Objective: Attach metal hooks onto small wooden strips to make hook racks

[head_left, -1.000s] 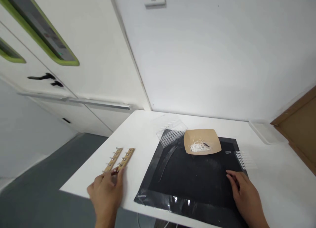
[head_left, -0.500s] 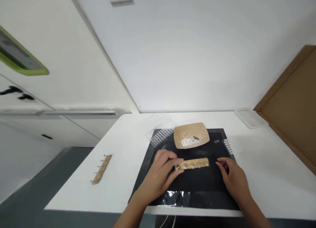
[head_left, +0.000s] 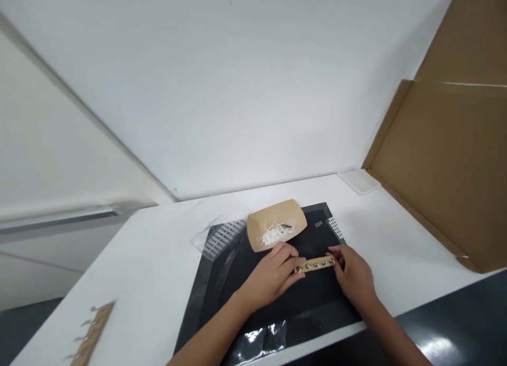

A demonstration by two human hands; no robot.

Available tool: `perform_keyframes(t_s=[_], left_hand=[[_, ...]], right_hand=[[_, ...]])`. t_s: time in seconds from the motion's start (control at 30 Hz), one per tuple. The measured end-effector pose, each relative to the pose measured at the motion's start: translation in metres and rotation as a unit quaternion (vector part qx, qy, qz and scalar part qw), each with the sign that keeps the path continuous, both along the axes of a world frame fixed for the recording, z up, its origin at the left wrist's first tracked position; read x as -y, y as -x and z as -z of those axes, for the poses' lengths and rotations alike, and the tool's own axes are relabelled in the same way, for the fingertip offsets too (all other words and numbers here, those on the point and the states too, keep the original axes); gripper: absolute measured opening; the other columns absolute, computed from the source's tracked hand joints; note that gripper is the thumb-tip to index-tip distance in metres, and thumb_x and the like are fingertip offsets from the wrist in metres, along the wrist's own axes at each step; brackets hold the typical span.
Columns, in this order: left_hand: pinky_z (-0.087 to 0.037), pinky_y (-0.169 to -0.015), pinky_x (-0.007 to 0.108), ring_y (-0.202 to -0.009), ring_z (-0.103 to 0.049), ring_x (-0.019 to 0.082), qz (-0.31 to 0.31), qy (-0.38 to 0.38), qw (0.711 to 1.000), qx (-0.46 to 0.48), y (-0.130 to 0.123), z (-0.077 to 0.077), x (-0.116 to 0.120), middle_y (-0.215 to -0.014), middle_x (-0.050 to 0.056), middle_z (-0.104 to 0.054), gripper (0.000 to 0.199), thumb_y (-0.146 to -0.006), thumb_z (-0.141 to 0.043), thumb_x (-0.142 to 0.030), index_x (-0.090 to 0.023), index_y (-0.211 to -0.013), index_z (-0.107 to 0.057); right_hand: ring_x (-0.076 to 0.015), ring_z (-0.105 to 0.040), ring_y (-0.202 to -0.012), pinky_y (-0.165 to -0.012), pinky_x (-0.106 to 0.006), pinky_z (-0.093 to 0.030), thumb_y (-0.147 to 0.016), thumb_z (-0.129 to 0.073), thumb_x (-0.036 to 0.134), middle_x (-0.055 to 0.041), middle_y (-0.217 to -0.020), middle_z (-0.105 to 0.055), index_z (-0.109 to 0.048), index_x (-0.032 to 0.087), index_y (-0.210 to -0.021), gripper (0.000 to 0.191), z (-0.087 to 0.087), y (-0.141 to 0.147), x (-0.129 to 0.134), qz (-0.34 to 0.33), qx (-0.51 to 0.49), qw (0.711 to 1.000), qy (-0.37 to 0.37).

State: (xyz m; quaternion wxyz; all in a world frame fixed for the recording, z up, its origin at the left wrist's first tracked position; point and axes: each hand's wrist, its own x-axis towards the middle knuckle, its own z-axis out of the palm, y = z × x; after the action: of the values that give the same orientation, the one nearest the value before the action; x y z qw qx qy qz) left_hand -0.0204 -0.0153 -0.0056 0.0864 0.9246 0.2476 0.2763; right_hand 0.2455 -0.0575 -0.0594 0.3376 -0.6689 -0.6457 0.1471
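Note:
A narrow wooden strip (head_left: pixel 316 264), with a row of small metal pieces along its top, lies level low over the black mat (head_left: pixel 301 310). My left hand (head_left: pixel 271 275) pinches its left end between thumb and fingers. At the opposite end, the fingertips of my right hand (head_left: pixel 354 273) close around the strip. Just beyond my left hand is a brown paper tray (head_left: pixel 273 214), holding a white heap of small bits and thin sticks, plus a dark piece.
A second wooden strip (head_left: pixel 94 331) with metal pieces on stems lies at the left on the white table (head_left: pixel 138 271). Clear plastic with pale labels (head_left: pixel 225 238) overlaps the mat's far left corner. A shallow translucent tray (head_left: pixel 360 181) stands near brown cardboard (head_left: pixel 439 165) at the right.
My right hand has come up to the strip and closed on its right end; before, it was apart from it. My view has turned to the right.

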Motion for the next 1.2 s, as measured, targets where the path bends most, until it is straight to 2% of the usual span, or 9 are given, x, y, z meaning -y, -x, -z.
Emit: perform_keyframes(t_s=[0.17,0.27,0.37,0.47,0.63,0.77,0.87,1.03,1.2], left_hand=[[-0.056,-0.087,0.038,-0.1,-0.06,0.024,-0.01,-0.044,0.999,-0.008,0.002,0.0,0.0,-0.106,0.011,-0.066,0.023,-0.105,-0.063,-0.028,-0.015,-0.124,-0.067],[-0.057,-0.085,0.038,-0.098,-0.061,0.025,0.013,-0.051,0.998,-0.042,0.005,0.001,-0.002,-0.104,0.011,-0.066,0.024,-0.104,-0.065,-0.031,-0.016,-0.121,-0.067],[-0.057,-0.083,0.038,-0.099,-0.06,0.026,0.024,-0.037,0.996,-0.081,0.008,0.005,-0.003,-0.104,0.01,-0.066,0.024,-0.103,-0.065,-0.033,-0.016,-0.119,-0.067],[-0.056,-0.083,0.037,-0.099,-0.059,0.025,0.017,-0.015,0.996,-0.085,0.009,0.009,-0.004,-0.103,0.009,-0.066,0.021,-0.104,-0.064,-0.033,-0.017,-0.118,-0.068],[-0.055,-0.086,0.036,-0.099,-0.06,0.024,0.025,0.013,0.997,-0.073,0.01,0.009,-0.007,-0.102,0.009,-0.066,0.019,-0.105,-0.063,-0.033,-0.018,-0.112,-0.069],[-0.054,-0.085,0.035,-0.095,-0.061,0.022,0.029,0.014,0.998,-0.062,0.011,0.008,-0.01,-0.097,0.008,-0.067,0.02,-0.107,-0.06,-0.034,-0.018,-0.112,-0.071],[-0.054,-0.083,0.034,-0.092,-0.063,0.021,0.033,0.006,0.998,-0.059,0.013,0.009,-0.01,-0.096,0.007,-0.069,0.019,-0.107,-0.058,-0.03,-0.018,-0.111,-0.072],[-0.055,-0.078,0.031,-0.088,-0.065,0.019,0.037,0.014,0.998,-0.054,0.015,0.01,-0.009,-0.094,0.007,-0.071,0.019,-0.107,-0.059,-0.029,-0.018,-0.11,-0.074],[-0.057,-0.079,0.031,-0.089,-0.066,0.02,0.035,0.037,0.997,-0.058,0.017,0.005,-0.007,-0.094,0.008,-0.072,0.021,-0.107,-0.06,-0.03,-0.018,-0.113,-0.075]], right_hand=[[-0.0228,-0.07,-0.078,-0.07,-0.035,-0.052,-0.099,-0.055,0.03,-0.0041,-0.093,-0.074,-0.072,0.025,-0.111,0.021,-0.003,0.004,-0.002,0.002,0.013,1.0,0.01],[-0.0221,-0.069,-0.076,-0.069,-0.034,-0.051,-0.102,-0.056,0.034,-0.0038,-0.093,-0.074,-0.071,0.025,-0.112,0.02,-0.004,0.003,-0.003,-0.004,0.017,1.0,0.009],[-0.0222,-0.07,-0.08,-0.071,-0.034,-0.052,-0.103,-0.056,0.032,-0.004,-0.094,-0.073,-0.07,0.025,-0.11,0.017,-0.008,-0.003,-0.006,-0.042,0.038,0.998,0.015],[-0.0227,-0.071,-0.089,-0.076,-0.033,-0.053,-0.103,-0.055,0.026,-0.0059,-0.101,-0.074,-0.069,0.023,-0.107,0.014,-0.02,-0.011,-0.015,-0.093,0.093,0.991,0.02],[-0.0252,-0.073,-0.097,-0.077,-0.033,-0.052,-0.104,-0.059,0.025,-0.009,-0.112,-0.075,-0.068,0.022,-0.12,0.018,-0.057,-0.018,-0.053,-0.127,0.243,0.962,0.003],[-0.0224,-0.071,-0.099,-0.077,-0.03,-0.05,-0.104,-0.06,0.024,-0.0072,-0.109,-0.075,-0.071,0.023,-0.114,0.014,-0.074,-0.01,-0.093,-0.193,0.247,0.949,-0.035],[-0.0206,-0.07,-0.1,-0.079,-0.029,-0.051,-0.105,-0.061,0.025,-0.0054,-0.106,-0.074,-0.071,0.024,-0.112,0.013,-0.066,-0.001,-0.108,-0.243,0.227,0.941,-0.063],[-0.0219,-0.069,-0.102,-0.082,-0.032,-0.053,-0.107,-0.057,0.026,-0.0065,-0.106,-0.074,-0.069,0.024,-0.118,0.017,-0.04,0.002,-0.107,-0.272,0.185,0.935,-0.13],[-0.0235,-0.067,-0.101,-0.084,-0.035,-0.055,-0.103,-0.065,0.028,-0.0068,-0.105,-0.072,-0.068,0.025,-0.122,0.019,-0.037,-0.003,-0.104,-0.284,0.166,0.935,-0.134]])
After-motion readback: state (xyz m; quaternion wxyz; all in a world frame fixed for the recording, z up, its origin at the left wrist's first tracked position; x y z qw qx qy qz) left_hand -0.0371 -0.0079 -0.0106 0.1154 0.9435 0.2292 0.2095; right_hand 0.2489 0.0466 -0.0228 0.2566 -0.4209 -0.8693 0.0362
